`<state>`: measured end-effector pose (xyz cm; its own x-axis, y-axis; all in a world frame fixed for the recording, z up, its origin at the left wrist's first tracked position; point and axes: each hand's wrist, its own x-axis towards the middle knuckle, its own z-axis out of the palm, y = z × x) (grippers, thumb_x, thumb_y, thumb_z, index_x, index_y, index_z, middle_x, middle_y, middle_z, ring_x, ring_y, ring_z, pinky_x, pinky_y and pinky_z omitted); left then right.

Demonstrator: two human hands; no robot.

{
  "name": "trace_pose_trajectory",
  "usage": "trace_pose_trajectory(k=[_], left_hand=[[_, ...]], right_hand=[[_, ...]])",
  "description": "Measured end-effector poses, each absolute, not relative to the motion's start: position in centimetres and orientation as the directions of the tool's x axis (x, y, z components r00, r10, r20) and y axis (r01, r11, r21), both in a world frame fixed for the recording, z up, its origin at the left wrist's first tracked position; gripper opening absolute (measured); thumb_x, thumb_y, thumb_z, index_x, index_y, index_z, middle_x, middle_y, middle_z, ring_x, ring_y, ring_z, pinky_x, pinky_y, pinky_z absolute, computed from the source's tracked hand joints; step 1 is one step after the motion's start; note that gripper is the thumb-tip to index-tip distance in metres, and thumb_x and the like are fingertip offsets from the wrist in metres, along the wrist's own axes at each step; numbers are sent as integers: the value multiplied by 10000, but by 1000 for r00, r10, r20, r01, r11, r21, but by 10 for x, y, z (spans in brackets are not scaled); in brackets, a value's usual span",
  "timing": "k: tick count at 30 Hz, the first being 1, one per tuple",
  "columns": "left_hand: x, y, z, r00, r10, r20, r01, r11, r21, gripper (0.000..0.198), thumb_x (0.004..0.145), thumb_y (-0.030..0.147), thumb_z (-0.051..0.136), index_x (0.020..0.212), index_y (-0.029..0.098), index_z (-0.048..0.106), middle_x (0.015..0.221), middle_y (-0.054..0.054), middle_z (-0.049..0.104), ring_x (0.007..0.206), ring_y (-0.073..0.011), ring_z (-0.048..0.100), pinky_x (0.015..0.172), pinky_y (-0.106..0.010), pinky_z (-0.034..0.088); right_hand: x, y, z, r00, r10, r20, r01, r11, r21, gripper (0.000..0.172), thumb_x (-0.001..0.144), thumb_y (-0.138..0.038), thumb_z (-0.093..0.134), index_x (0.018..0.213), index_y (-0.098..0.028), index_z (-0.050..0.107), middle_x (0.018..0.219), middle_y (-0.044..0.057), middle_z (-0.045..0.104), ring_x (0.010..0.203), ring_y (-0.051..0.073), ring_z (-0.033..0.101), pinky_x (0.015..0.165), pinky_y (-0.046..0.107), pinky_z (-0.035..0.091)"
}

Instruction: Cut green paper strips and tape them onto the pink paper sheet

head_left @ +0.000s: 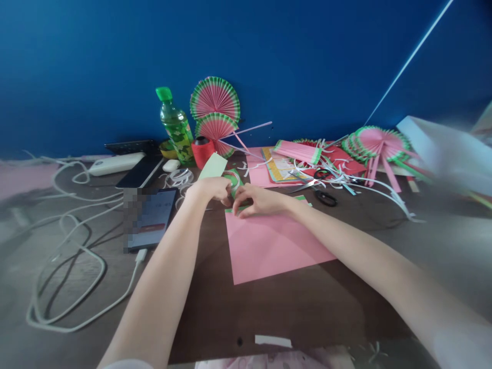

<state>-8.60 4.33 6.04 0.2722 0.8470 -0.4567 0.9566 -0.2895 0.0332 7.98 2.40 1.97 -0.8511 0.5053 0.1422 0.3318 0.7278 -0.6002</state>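
Note:
A pink sheet of paper (277, 241) lies flat on the dark table, with green paper along its far edge. My right hand (259, 200) rests over that far edge, fingers bent and a gap showing between thumb and forefinger. Just left of it is my left hand (215, 188), its fingers curled closed; what they grip is hidden. A pale green piece of paper (213, 165) sticks up behind the left hand. Beyond the fingertips sits a ring-shaped roll (233, 179), seemingly tape, partly covered by the hands.
Pleated pink-and-green paper fans (215, 100) lean on the blue wall; more fans (378, 141) lie right. Black-handled scissors (326, 198) rest among white paper strips (342, 177). Left are a green bottle (177, 125), a red container (203, 151), a phone (154, 220) and looping white cables (102, 261).

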Motion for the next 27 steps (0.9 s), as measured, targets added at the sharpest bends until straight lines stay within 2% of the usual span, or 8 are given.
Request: trace_pose_trajectory(k=[4, 9, 13, 18, 27], left_hand=[[-85, 42, 62, 265, 844, -466, 957, -287, 25, 312, 584, 229, 605, 891, 178, 576, 817, -29, 604, 715, -181, 537, 597, -258, 391], [-84, 41, 63, 255, 845, -470, 961, -274, 29, 296, 592, 200, 577, 887, 180, 583, 859, -46, 616, 758, -194, 555, 586, -252, 388], [-85, 42, 63, 257, 843, -473, 960, -277, 29, 326, 593, 249, 599, 912, 193, 573, 879, -39, 619, 771, -191, 555, 593, -245, 386], [-85, 44, 62, 258, 841, -476, 961, -276, 31, 327, 579, 297, 631, 893, 213, 588, 875, -28, 632, 788, -191, 564, 616, -240, 394], [-84, 42, 63, 269, 848, -457, 956, -292, 22, 313, 577, 194, 569, 887, 192, 614, 841, -36, 644, 740, -180, 567, 562, -231, 383]], right_hand=[[77, 21, 20, -860, 483, 163, 289, 725, -625, 105, 731, -190, 634, 814, -162, 692, 934, 56, 552, 996, 177, 481, 932, 321, 342], [78, 21, 19, -815, 549, 186, 313, 687, -656, 263, 668, -167, 677, 928, -170, 637, 977, 50, 559, 966, 177, 497, 893, 336, 380], [80, 22, 18, -829, 535, 164, 328, 702, -632, 189, 701, -204, 662, 884, -160, 668, 974, 60, 541, 996, 182, 482, 923, 324, 359], [80, 22, 18, -851, 502, 153, 313, 720, -620, 180, 709, -195, 662, 887, -194, 690, 993, 51, 530, 1030, 180, 461, 964, 336, 333], [75, 19, 19, -859, 493, 140, 323, 733, -599, 209, 731, -192, 646, 931, -205, 707, 1010, 59, 549, 1048, 191, 443, 975, 339, 333]])
